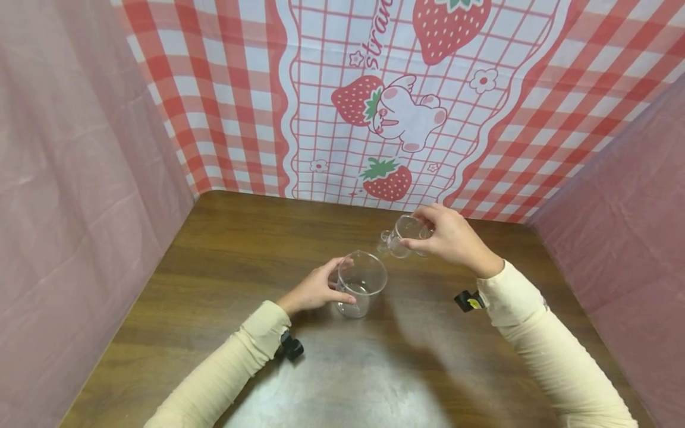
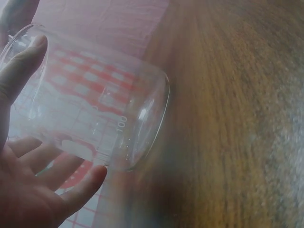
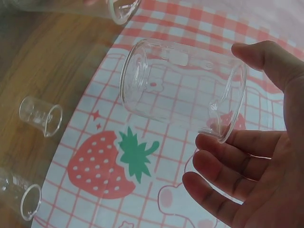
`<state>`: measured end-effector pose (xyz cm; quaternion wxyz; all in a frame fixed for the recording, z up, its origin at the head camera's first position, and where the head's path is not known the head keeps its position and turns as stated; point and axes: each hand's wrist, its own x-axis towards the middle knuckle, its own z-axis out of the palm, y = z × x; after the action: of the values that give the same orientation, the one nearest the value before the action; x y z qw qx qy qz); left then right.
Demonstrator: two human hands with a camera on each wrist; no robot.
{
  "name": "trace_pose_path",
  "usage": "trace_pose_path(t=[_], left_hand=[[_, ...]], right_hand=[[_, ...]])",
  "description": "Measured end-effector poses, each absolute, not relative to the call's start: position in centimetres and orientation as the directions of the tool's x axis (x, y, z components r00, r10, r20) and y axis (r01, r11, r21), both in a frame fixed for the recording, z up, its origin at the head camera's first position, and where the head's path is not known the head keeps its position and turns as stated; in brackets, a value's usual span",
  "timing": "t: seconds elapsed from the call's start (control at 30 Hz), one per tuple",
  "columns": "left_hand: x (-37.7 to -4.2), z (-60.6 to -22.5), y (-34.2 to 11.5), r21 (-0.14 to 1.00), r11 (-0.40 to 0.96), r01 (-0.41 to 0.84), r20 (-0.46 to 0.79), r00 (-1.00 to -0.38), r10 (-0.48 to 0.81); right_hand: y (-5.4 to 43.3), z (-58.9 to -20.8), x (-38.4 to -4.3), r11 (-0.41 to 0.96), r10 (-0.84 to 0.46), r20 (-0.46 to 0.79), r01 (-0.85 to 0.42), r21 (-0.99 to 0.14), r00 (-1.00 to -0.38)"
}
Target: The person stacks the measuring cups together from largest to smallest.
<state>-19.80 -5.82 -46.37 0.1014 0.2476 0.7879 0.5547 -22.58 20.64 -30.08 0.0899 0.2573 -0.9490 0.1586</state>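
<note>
My left hand point(image 1: 316, 290) holds a large clear glass beaker point(image 1: 360, 306) from its left side, thumb in front and fingers behind. A printed 100 shows on this beaker's wall point(image 2: 107, 111) in the left wrist view. Near the back of the table, my right hand point(image 1: 455, 238) grips a medium glass beaker point(image 3: 178, 85) near its rim, between thumb and fingertips. That beaker appears raised off the table. Both beakers look see-through, with no contents visible.
A small glass beaker point(image 3: 35, 114) and another small glass vessel point(image 3: 16, 194) stand on the wooden table point(image 1: 241, 238) beyond the right hand's beaker. A strawberry-print cloth point(image 1: 321, 119) hangs behind, and pink curtains point(image 1: 80, 178) line the sides.
</note>
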Motion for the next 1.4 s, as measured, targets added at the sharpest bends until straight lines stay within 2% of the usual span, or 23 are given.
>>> trace_pose_path(t=[0.43,0.77,1.4], left_hand=[[-19.7,-46.2,-5.7,0.936,0.237,0.262,0.11,-0.853,0.51],[-18.0,-43.1,-6.0,0.94,0.217,0.263,0.118,-0.848,0.516],[-18.1,-42.9,-6.0,0.949,0.218,0.23,0.086,-0.849,0.521]], right_hand=[[19.4,-30.6,-22.1,0.791,-0.486,0.254,-0.544,-0.278,-0.836],[18.6,-30.9,-21.6,0.787,-0.495,0.247,-0.55,-0.278,-0.833],[16.8,-31.4,-20.8,0.752,-0.538,0.242,-0.59,-0.295,-0.807]])
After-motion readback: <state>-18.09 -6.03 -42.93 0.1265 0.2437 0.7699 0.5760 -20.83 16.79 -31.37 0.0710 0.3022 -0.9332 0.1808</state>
